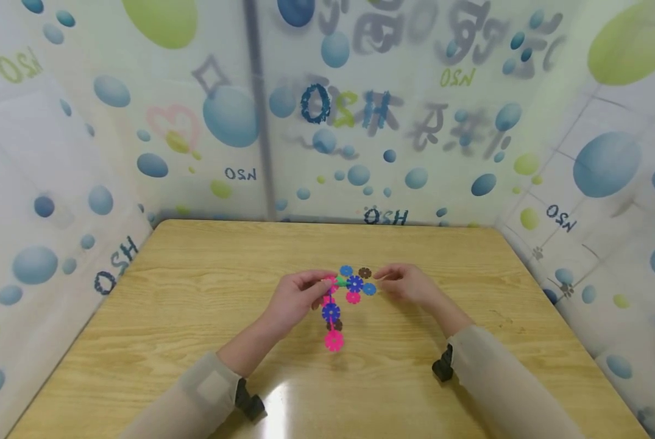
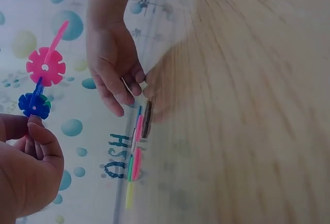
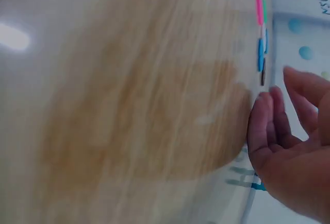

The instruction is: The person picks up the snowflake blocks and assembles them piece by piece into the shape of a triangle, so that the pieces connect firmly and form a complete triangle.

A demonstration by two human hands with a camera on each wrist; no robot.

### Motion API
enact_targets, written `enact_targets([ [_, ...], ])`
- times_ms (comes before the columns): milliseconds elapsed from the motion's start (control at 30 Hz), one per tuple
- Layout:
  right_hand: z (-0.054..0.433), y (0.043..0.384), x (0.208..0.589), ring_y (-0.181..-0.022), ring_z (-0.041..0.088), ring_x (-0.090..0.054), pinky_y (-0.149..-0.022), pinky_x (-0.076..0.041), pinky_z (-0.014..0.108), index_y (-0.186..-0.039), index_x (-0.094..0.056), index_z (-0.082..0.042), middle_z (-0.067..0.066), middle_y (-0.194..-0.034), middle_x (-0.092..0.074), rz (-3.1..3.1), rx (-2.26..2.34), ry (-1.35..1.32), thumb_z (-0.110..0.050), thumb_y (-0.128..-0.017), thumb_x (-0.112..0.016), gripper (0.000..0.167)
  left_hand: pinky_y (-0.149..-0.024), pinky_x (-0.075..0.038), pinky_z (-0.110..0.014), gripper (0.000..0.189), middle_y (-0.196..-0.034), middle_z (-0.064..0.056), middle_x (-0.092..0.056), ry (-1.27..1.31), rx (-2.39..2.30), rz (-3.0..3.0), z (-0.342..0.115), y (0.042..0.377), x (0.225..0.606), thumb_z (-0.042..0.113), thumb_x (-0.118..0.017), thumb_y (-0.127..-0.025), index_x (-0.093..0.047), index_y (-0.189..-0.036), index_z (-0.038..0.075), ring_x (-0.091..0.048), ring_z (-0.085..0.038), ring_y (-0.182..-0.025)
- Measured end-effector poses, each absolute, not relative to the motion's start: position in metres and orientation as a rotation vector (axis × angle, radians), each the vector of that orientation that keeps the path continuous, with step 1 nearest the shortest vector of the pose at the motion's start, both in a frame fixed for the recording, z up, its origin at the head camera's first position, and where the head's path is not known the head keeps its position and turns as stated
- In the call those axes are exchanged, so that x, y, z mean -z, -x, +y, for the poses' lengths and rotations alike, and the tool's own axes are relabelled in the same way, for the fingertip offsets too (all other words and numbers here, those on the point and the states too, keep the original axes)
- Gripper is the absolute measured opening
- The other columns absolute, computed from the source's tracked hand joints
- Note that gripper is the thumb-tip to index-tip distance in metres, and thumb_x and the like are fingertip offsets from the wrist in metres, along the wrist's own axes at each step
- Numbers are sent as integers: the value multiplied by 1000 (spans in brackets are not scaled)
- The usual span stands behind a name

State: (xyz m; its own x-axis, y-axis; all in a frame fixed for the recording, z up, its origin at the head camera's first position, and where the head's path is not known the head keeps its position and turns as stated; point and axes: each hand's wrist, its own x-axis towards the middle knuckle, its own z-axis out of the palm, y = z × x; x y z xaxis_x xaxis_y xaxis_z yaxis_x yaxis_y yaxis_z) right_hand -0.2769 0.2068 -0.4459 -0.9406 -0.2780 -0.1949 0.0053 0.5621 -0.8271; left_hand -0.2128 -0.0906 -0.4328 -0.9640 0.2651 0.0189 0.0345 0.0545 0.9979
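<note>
Pink and dark blue notched discs make up part of a small cluster (image 1: 331,312) above the middle of the desk (image 1: 223,256), with its near end a pink disc. The left hand (image 1: 297,299) pinches this cluster between thumb and fingers; from the left wrist, the grip sits at a dark blue disc (image 2: 26,103), with a pink disc (image 2: 37,68) joined beyond it. Just beside, toward the right, come a green disc (image 1: 342,281), light blue discs (image 1: 368,289) and a brown disc (image 1: 365,272) — whether all of them are joined to the held part, I cannot tell. The right hand (image 1: 409,283) is near the brown and light blue discs, its fingers loosely bent, thumb apart, nothing between them. Beige sleeves (image 1: 190,390) cover both forearms, a black device (image 1: 442,366) at each cuff. Glare (image 1: 275,408) shines on the near part of the wood-grain desk, and round it hangs a pale covering (image 1: 195,201) printed with blue and green bubbles — "H2O" appears mirrored there.
</note>
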Motion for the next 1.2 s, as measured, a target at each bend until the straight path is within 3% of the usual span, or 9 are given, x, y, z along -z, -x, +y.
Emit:
enact_targets([
  [200, 202, 286, 449, -116, 27, -66, -93, -57, 40, -131, -76, -16, 14, -132, -72, 2537, 1112, 308, -28, -104, -78, 30, -66, -47, -25, 31, -88, -2, -65, -315, -2026, 2148, -89, 211, 432, 17, -67, -110, -75, -135, 1, -54, -14, -76],
  [300, 196, 287, 451, -113, 26, -63, -95, -54, 42, -127, -77, -19, 11, -128, -70, 2576, 1049, 313, -30, -102, -80, 28, -67, -49, -25, 29, -89, -2, -66, -316, -2018, 2151, -89, 212, 431, 19, -67, -111, -77, -134, 5, -54, -16, -77],
  [500, 189, 283, 449, -101, 25, -56, -87, -48, 37, -122, -75, -13, 10, -113, -66, 2605, 1021, 286, -24, -100, -82, 25, -68, -49, -26, 27, -89, 1, -66, -326, -2018, 2153, -89, 212, 431, 20, -67, -111, -78, -132, 7, -55, -17, -78],
  [667, 197, 279, 452, -104, 24, -60, -90, -51, 36, -120, -72, -12, 9, -115, -68, 2583, 1083, 286, -20, -99, -83, 25, -68, -50, -23, 30, -88, 3, -66, -329, -2026, 2134, -89, 212, 432, 19, -67, -111, -76, -135, 2, -55, -16, -77],
  [833, 209, 272, 454, -96, 21, -64, -82, -54, 33, -117, -72, -10, 9, -107, -72, 2552, 1183, 313, -16, -101, -81, 20, -66, -49, -22, 33, -88, 4, -68, -325, -2032, 2112, -88, 211, 432, 17, -67, -111, -73, -137, -3, -55, -14, -75],
  [933, 212, 261, 451, -97, 20, -70, -83, -60, 34, -122, -73, -11, 8, -109, -75, 2544, 1282, 348, -19, -104, -78, 21, -66, -52, -22, 33, -88, 4, -71, -313, -2026, 2108, -87, 210, 431, 16, -67, -110, -73, -137, -3, -58, -14, -76],
  [1100, 207, 237, 438, -108, 35, -75, -97, -66, 47, -126, -76, -12, 6, -115, -79, 2509, 1603, 388, -29, -105, -77, 27, -68, -60, -26, 33, -87, 2, -73, -295, -2013, 2112, -87, 211, 430, 16, -67, -110, -73, -137, -3, -66, -15, -79],
  [1200, 202, 223, 431, -108, 40, -75, -95, -67, 46, -122, -78, -13, 6, -114, -80, 2505, 1741, 423, -29, -104, -79, 24, -70, -63, -27, 34, -88, 2, -73, -298, -2014, 2106, -86, 211, 430, 16, -67, -110, -72, -137, -3, -67, -16, -79],
])
